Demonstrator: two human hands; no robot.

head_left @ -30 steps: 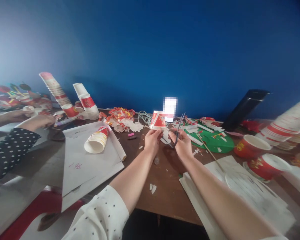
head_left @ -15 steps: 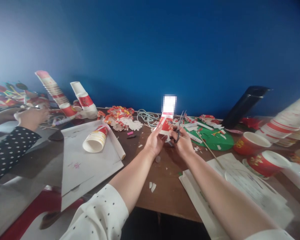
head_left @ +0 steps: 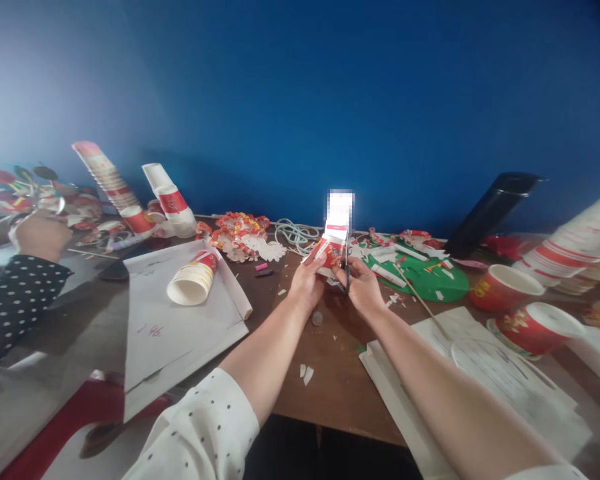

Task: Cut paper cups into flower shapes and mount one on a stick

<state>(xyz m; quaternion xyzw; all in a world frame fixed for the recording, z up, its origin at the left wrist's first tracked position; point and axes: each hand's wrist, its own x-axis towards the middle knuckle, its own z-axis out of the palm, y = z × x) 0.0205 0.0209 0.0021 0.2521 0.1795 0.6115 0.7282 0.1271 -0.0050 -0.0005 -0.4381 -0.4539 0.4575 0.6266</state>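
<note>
My left hand (head_left: 307, 283) is closed on a red and white paper cup (head_left: 333, 248), held above the brown table at the middle of the view. In my right hand (head_left: 363, 285) is a pair of scissors (head_left: 349, 263), its fingers wrapped round the dark handles. The blades point up along the cup's right side and now look nearly edge-on; whether they bite into the paper I cannot tell. A blurred white patch covers what lies just behind the cup's top.
A green disc (head_left: 443, 288) carries white scraps. Cut red paper pieces (head_left: 240, 230) lie near a pale cord (head_left: 296, 233). Stacked cups (head_left: 114, 190) stand left; more cups (head_left: 507, 287) and a black bottle (head_left: 493, 213) are right. A co-worker's hand (head_left: 43, 233) works at far left.
The scissors have swung from tilted away to the right to upright against the cup, and my right hand has shifted slightly left. The co-worker's hand has moved left.
</note>
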